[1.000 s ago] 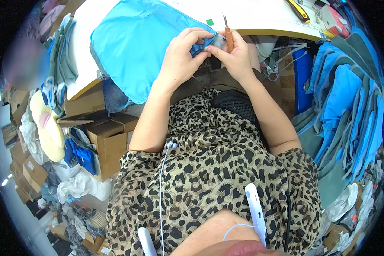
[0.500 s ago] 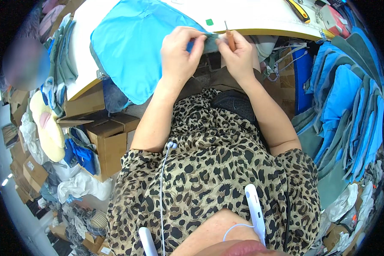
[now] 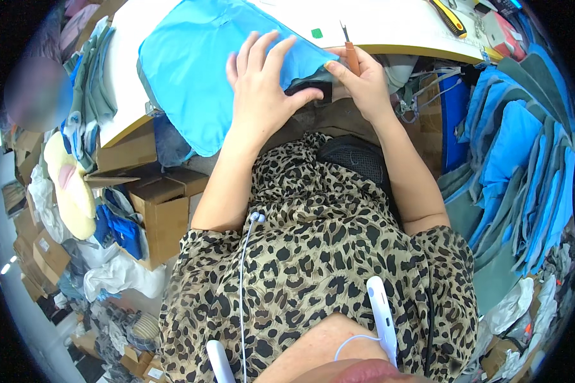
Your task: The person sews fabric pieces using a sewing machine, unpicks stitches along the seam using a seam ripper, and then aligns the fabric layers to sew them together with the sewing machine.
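Note:
A bright blue fabric piece point(image 3: 185, 70) with a dark grey-green underside lies over the table's front edge and hangs toward my lap. Over its right part is my left hand point(image 3: 259, 96), fingers spread and thumb out, with nothing in its grip. My right hand point(image 3: 369, 84) holds a seam ripper point(image 3: 352, 59) with a brown handle, its forked metal tip pointing up. The thumb and fingers of that same hand also pinch the right corner of the blue fabric.
On the white table point(image 3: 390, 22) lie a small green scrap point(image 3: 317, 33) and a yellow-black cutter point(image 3: 449, 18). Blue and grey fabric pieces point(image 3: 517, 153) hang in a stack at the right, more point(image 3: 94, 83) at the left. An opened cardboard box point(image 3: 166, 223) stands at lower left.
My left hand has let go of the fabric's right corner, opened and moved left over the cloth. My right hand has shifted slightly right and down, keeping the seam ripper and the corner.

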Action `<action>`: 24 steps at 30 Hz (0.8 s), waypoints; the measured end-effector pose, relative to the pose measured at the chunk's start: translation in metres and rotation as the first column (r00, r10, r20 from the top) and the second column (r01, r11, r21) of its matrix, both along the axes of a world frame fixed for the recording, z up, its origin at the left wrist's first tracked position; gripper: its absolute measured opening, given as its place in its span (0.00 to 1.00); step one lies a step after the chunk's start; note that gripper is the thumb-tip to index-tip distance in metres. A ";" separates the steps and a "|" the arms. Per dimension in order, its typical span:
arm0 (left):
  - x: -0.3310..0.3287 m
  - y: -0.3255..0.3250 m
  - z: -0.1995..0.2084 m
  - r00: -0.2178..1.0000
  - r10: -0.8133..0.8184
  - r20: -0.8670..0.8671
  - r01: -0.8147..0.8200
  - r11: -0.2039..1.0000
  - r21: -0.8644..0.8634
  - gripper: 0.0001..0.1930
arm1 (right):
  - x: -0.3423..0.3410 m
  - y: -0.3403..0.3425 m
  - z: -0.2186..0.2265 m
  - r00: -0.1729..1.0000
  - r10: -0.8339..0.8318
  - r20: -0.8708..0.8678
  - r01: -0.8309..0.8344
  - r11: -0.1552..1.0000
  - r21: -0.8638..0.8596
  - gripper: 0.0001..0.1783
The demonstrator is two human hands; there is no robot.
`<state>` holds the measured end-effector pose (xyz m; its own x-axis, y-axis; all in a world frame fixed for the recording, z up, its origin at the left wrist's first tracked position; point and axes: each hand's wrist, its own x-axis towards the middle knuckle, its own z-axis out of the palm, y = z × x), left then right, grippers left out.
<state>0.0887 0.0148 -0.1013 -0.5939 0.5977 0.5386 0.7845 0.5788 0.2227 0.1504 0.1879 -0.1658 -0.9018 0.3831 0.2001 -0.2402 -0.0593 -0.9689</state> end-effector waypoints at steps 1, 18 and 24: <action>0.002 -0.003 -0.002 1.000 0.007 -0.001 -0.007 1.000 0.003 0.31 | -0.001 0.000 0.001 0.997 0.048 0.062 -0.046 0.998 -0.032 0.15; -0.022 -0.034 0.021 0.958 -0.274 0.085 0.285 0.940 -0.187 0.39 | 0.001 -0.019 -0.002 0.952 0.301 -0.055 -0.302 0.895 -0.328 0.25; -0.009 -0.003 0.004 0.969 -0.244 0.034 0.243 0.970 0.030 0.26 | -0.002 -0.013 -0.007 0.963 0.268 0.038 -0.242 0.916 -0.320 0.17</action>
